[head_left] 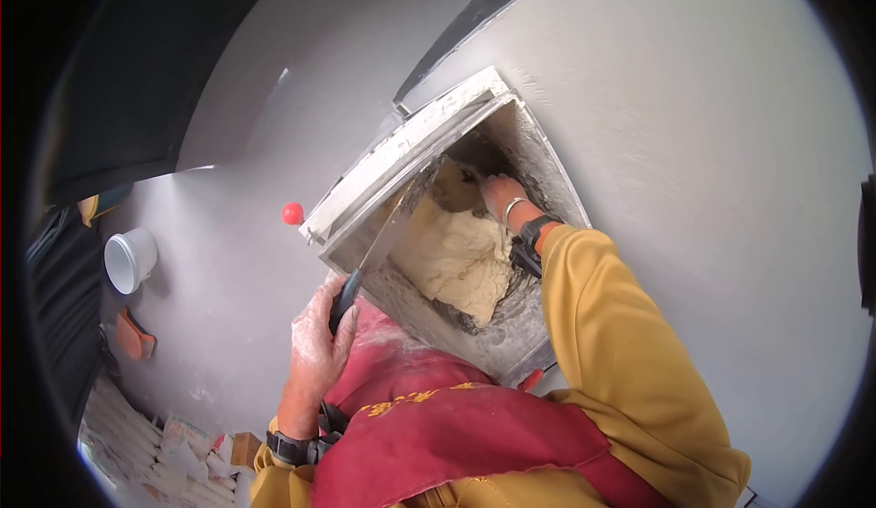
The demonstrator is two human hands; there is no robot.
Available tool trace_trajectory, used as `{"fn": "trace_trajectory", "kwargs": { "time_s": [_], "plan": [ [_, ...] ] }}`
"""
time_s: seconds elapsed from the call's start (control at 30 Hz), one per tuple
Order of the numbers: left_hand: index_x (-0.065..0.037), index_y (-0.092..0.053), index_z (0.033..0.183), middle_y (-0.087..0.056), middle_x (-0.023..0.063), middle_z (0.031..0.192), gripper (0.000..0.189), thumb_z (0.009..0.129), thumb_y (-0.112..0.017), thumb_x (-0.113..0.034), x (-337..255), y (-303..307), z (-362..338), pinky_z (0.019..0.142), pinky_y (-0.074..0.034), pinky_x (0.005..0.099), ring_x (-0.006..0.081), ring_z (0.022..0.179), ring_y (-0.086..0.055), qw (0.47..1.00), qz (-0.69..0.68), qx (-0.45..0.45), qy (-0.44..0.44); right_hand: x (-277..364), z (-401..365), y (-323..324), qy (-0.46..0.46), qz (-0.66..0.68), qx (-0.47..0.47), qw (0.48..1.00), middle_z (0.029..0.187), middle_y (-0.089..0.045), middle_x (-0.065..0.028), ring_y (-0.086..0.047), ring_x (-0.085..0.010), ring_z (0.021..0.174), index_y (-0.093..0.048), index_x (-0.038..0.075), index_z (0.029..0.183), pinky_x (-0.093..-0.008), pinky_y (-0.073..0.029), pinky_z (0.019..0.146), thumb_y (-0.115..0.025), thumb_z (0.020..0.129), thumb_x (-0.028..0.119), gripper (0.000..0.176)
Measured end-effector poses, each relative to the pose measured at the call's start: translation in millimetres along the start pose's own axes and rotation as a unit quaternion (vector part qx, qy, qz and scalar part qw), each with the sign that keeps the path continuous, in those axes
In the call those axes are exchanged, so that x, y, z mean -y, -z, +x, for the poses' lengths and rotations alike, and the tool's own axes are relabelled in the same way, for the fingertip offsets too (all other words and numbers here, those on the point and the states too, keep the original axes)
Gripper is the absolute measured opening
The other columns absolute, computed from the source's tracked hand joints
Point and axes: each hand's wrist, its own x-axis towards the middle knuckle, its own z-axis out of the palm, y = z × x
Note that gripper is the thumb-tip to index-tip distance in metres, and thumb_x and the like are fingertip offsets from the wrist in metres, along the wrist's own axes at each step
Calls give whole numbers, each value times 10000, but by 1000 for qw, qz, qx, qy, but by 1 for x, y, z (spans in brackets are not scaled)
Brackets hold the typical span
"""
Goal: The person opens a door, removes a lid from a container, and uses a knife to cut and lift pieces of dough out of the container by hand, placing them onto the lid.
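Observation:
My left hand, dusted with flour, is closed around the dark handle of a long-bladed knife. The blade slants up over the near-left wall of a metal mixer trough and into it. A large, pale, lumpy mass of dough lies inside the trough. Deep in the trough, my right hand has its fingers curled at the dough's far edge; the fingertips are hidden. Flour and dough residue coat the trough walls.
A floury lid stands along the trough's upper-left side, near a red knob. On the grey floor at left are a white bucket and an orange scoop-like item. Bags and a cardboard box lie lower left.

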Motion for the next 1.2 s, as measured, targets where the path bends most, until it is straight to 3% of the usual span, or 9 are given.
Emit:
{"fn": "trace_trajectory", "kwargs": {
  "time_s": [0.13,0.23,0.47,0.6,0.9,1.2],
  "plan": [
    [2,-514,1122,-606,204,948,302,833,-580,-60,-2,2,-7,773,-481,366,350,876,-613,1000,-6,-17,-16,-2,-18,14,-24,40,-6,999,998,-603,-156,-570,-299,948,-626,40,957,-369,-469,819,-503,785,79,216],
    [7,-513,1118,-607,204,951,298,839,-580,-71,1,0,-14,772,-481,365,348,873,-615,1000,-10,-21,-15,9,-42,10,-113,157,-141,971,969,-593,-172,-565,-334,913,-629,35,891,-405,-468,797,-511,775,73,170],
    [10,-507,1122,-603,208,955,299,849,-572,-94,5,-8,-22,768,-480,369,352,865,-612,1000,-8,-11,-8,50,-102,-27,-116,342,-141,922,969,-583,-185,-555,-355,952,-607,23,939,-401,-459,808,-490,788,87,201],
    [10,-503,1133,-599,215,964,311,838,-555,-70,-3,-12,-21,772,-477,376,362,875,-604,999,-22,17,22,70,-126,-41,-98,357,-162,915,1025,-568,-189,-549,-356,961,-606,17,947,-395,-446,838,-489,781,79,212],
    [-26,-469,1180,-594,247,977,398,792,-526,-97,-14,-77,41,789,-455,470,417,915,-563,977,100,112,-150,81,-129,-30,-105,332,-125,929,1072,-530,-197,-522,-374,987,-581,-1,944,-408,-437,867,-492,770,61,205],
    [-4,-485,1142,-598,268,893,357,800,-481,-106,-49,-149,80,780,-456,494,427,858,-575,953,229,149,-128,84,-130,-31,-126,365,-133,913,1089,-514,-193,-493,-361,1009,-588,-11,973,-380,-420,892,-487,764,16,235]
  ]
}}
